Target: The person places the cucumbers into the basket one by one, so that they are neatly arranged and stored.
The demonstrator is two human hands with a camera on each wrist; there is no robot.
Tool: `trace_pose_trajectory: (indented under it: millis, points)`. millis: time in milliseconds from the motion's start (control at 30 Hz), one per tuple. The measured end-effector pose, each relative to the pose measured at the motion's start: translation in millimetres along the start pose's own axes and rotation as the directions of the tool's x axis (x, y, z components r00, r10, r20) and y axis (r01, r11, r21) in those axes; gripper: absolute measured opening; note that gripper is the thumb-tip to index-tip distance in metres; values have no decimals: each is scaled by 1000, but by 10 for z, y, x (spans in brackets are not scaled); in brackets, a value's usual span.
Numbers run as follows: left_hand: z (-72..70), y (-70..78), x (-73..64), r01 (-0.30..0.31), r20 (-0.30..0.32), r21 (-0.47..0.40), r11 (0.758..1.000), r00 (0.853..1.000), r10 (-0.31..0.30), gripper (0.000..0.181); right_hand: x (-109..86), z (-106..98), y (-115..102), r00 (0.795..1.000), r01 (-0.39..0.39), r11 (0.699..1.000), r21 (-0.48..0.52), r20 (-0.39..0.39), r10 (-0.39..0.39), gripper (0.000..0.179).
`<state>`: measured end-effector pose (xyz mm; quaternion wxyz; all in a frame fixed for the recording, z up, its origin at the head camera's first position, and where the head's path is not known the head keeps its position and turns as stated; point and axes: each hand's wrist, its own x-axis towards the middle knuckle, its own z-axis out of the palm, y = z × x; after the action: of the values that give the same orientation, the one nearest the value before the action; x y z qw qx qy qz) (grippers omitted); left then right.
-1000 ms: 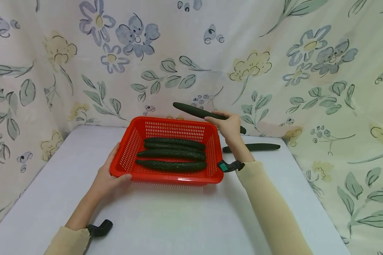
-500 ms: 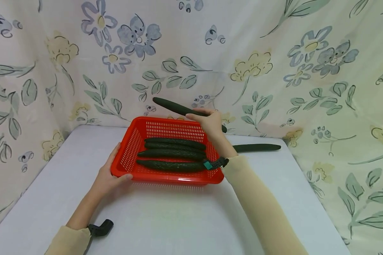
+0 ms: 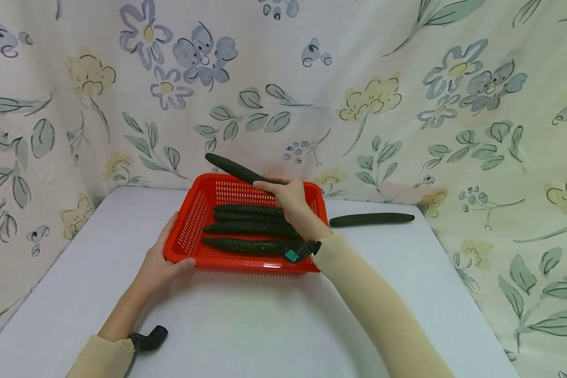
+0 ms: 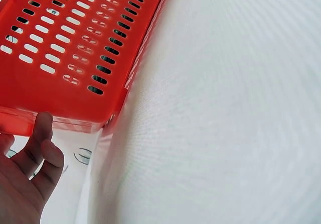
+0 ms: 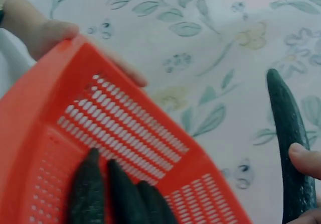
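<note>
A red slotted plastic basket (image 3: 245, 265) sits on the table, with several dark green cucumbers (image 3: 245, 227) lying lengthwise inside. My left hand (image 3: 159, 265) holds its front left corner, thumb on the front rim and fingers along the left side. In the left wrist view, fingertips (image 4: 44, 121) touch the red wall. My right hand (image 3: 290, 198) grips another cucumber (image 3: 233, 168) above the basket's back half. That cucumber tilts up to the left, and its near end is hidden by the hand. The right wrist view shows a thumb (image 5: 305, 159) pressed on the held cucumber (image 5: 287, 113).
One more cucumber (image 3: 372, 219) lies on the white table (image 3: 245, 325), just right of the basket. A floral curtain (image 3: 283, 79) hangs directly behind the table's back edge and down its sides.
My right hand has carried its cucumber leftward from beyond the basket's right end to over the basket, lowering slightly at the end. My left hand and the basket have stayed put.
</note>
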<state>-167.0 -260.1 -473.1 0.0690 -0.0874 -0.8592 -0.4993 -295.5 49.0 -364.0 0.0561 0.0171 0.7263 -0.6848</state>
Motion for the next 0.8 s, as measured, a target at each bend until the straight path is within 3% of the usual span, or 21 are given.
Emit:
trace_pose_trajectory:
  millis: [233, 567, 800]
  points:
    - [6, 10, -6, 7, 0, -7, 1000, 1000, -7, 115, 4, 86, 180, 995, -104, 994, 38, 17, 103, 32]
    - [1, -25, -12, 4, -2, 1, 1000, 1000, -4, 115, -36, 58, 365, 969, -230, 973, -14, 85, 231, 41]
    - [4, 2, -19, 4, 1, 1, 1000, 1000, -4, 115, -79, 56, 439, 960, -247, 967, -65, 117, 254, 42]
